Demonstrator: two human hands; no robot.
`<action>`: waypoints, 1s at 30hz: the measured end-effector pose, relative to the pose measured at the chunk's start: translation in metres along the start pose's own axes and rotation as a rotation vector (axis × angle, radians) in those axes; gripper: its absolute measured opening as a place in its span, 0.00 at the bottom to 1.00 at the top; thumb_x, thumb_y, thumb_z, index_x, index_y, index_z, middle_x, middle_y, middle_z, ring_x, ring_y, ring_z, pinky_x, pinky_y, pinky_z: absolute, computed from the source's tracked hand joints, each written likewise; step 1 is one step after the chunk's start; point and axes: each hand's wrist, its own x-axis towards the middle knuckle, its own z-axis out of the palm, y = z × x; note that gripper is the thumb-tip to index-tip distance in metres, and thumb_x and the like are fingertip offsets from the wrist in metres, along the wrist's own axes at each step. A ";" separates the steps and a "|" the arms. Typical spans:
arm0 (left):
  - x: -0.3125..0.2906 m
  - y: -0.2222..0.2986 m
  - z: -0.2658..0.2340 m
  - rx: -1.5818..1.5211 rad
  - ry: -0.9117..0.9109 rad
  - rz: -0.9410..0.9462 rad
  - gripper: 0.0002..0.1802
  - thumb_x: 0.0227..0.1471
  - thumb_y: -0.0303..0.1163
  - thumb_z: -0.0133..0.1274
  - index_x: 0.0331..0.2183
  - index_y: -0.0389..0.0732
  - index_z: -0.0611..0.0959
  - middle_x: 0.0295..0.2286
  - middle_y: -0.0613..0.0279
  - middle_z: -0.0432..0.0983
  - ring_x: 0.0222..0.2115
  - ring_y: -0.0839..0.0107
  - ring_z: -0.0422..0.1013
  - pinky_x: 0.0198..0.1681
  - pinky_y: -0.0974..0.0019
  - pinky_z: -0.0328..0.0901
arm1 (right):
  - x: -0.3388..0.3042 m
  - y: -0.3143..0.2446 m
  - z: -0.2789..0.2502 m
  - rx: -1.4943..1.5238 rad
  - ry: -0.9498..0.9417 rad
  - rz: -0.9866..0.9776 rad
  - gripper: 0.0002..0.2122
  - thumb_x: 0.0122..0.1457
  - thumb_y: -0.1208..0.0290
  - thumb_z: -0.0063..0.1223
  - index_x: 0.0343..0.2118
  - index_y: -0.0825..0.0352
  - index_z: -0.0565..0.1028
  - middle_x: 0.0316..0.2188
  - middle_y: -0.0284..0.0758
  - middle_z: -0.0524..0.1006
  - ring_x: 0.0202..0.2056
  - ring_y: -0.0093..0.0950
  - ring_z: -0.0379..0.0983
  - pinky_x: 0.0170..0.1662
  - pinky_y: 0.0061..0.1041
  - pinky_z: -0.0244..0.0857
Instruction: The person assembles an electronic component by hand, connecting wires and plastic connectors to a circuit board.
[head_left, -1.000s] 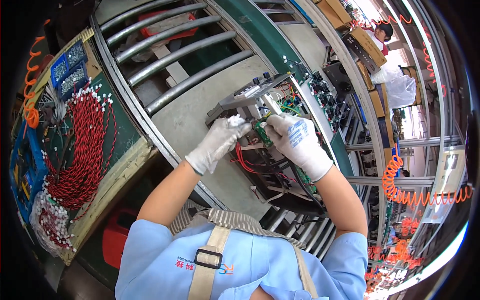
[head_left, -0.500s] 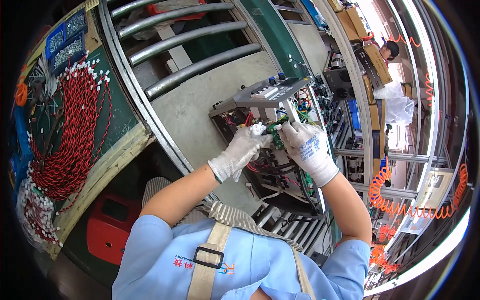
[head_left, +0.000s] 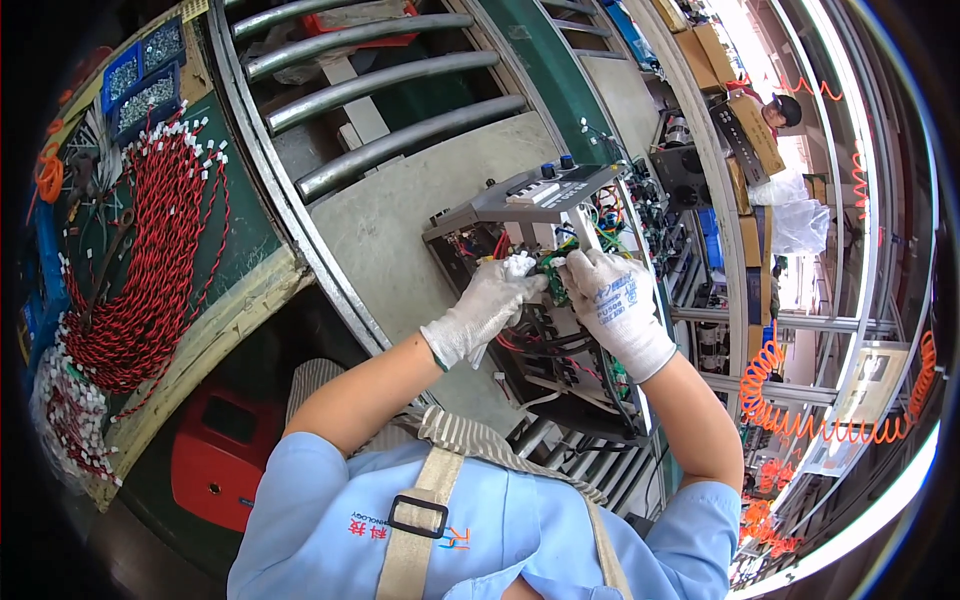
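Observation:
Both my hands wear whitish knitted gloves and work inside an opened electronic unit with a grey control panel. My left hand is closed, with a small clump of white connectors at its fingertips. Bent fingers of my right hand pinch a small green circuit board at its right side. The left fingertips come close to the board's other side; whether they touch it is unclear. Red, black and coloured wires run through the unit around the hands. The glove fingers hide part of the board.
The unit stands on a grey board over a conveyor with metal rollers. At left, a green bench holds red-black twisted cables and blue screw bins. A red stool-like case is below. Another person is far right.
The view has shifted slightly. Both hands stay at the circuit board, and the right fingers have shifted a little against it.

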 end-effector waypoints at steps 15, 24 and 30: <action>-0.011 0.012 -0.003 0.045 -0.026 0.016 0.11 0.56 0.33 0.59 0.26 0.44 0.74 0.15 0.76 0.63 0.12 0.85 0.57 0.13 0.75 0.51 | 0.009 -0.018 0.008 -0.154 -0.137 0.057 0.07 0.52 0.73 0.53 0.35 0.61 0.73 0.28 0.35 0.76 0.31 0.35 0.78 0.33 0.36 0.70; -0.009 0.008 -0.020 0.071 -0.039 0.052 0.10 0.56 0.34 0.59 0.27 0.42 0.76 0.15 0.75 0.66 0.12 0.85 0.58 0.13 0.75 0.52 | 0.022 -0.029 0.021 -0.099 -0.195 0.077 0.04 0.52 0.72 0.53 0.31 0.62 0.73 0.28 0.35 0.77 0.31 0.35 0.79 0.32 0.36 0.72; 0.004 0.010 -0.038 0.184 0.092 0.108 0.19 0.55 0.51 0.60 0.28 0.44 0.79 0.11 0.76 0.61 0.08 0.83 0.55 0.11 0.72 0.48 | -0.041 -0.031 0.007 0.533 0.393 0.366 0.19 0.55 0.71 0.61 0.50 0.66 0.75 0.39 0.43 0.80 0.38 0.38 0.79 0.41 0.33 0.72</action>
